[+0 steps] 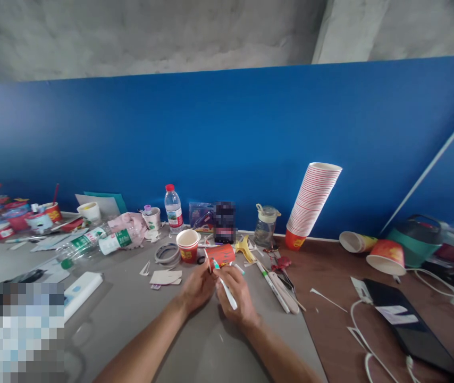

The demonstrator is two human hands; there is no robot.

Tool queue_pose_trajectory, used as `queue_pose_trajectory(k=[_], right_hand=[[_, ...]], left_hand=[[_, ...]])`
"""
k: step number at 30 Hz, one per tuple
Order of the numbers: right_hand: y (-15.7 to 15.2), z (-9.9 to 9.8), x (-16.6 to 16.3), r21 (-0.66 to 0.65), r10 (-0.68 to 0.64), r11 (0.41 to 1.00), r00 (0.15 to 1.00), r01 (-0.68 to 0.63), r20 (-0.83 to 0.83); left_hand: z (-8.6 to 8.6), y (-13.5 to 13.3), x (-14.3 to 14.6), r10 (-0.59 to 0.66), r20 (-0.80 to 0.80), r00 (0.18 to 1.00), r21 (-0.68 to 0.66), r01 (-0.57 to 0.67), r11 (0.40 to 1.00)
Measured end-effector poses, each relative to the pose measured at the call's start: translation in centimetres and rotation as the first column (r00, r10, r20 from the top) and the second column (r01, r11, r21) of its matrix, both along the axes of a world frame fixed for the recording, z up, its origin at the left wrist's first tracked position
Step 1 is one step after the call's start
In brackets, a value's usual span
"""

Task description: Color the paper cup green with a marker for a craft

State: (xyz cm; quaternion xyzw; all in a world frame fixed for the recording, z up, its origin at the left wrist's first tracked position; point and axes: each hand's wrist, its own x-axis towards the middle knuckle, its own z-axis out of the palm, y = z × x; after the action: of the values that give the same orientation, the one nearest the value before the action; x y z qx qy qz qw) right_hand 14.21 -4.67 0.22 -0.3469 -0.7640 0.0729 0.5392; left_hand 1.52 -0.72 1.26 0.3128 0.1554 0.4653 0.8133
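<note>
My right hand (235, 292) grips a white marker (227, 292) with a teal tip end, slanting up toward my other hand. Close against it, my left hand (200, 284) is closed with fingertips pinched together; a thin pale edge shows above them, but what they hold is mostly hidden. Just beyond both hands lies a red-orange paper piece (223, 255) with dark marks, perhaps a cup. Upright behind my left hand stands a red and white paper cup (188, 247). A yellow cut-out shape (245, 250) is to the right of the red-orange piece.
Tape rolls (167, 254) and pale paper pieces (166, 277) lie left of my hands. Pens (272, 284) and a box cutter (285, 292) lie right. A tall leaning cup stack (314, 199), a water bottle (173, 210) and a glass jar (266, 226) stand before the blue partition (227, 138).
</note>
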Motion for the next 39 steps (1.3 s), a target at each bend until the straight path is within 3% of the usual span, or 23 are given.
queue_pose_trajectory(k=[12, 19, 25, 31, 36, 39], right_hand=[[0.6, -0.3, 0.9, -0.010, -0.162, 0.987, 0.986, 0.163, 0.036], [-0.2, 0.5, 0.0, 0.014, 0.013, 1.000, 0.991, -0.015, 0.130], [0.6, 0.1, 1.3, 0.002, -0.173, 0.985, 0.984, 0.174, 0.051], [0.0, 0.5, 0.5, 0.044, -0.004, 0.999, 0.990, -0.003, 0.141], [0.5, 0.3, 1.3, 0.014, -0.124, 0.992, 0.991, 0.124, 0.051], [0.4, 0.3, 1.2, -0.004, -0.078, 0.997, 0.996, 0.078, 0.049]], left_hand=[[-1.7, 0.9, -0.4, 0.066, -0.026, 0.997, -0.085, -0.068, 0.994], [-1.6, 0.9, -0.5, 0.032, -0.025, 0.999, -0.049, -0.034, 0.998], [-1.6, 0.8, -0.5, 0.065, -0.035, 0.997, -0.137, -0.069, 0.988], [-1.2, 0.7, -0.3, 0.050, -0.045, 0.998, -0.056, -0.053, 0.997], [-1.2, 0.6, -0.3, 0.098, -0.045, 0.994, -0.113, -0.103, 0.988], [-1.0, 0.6, -0.2, 0.100, -0.037, 0.994, -0.127, -0.104, 0.986]])
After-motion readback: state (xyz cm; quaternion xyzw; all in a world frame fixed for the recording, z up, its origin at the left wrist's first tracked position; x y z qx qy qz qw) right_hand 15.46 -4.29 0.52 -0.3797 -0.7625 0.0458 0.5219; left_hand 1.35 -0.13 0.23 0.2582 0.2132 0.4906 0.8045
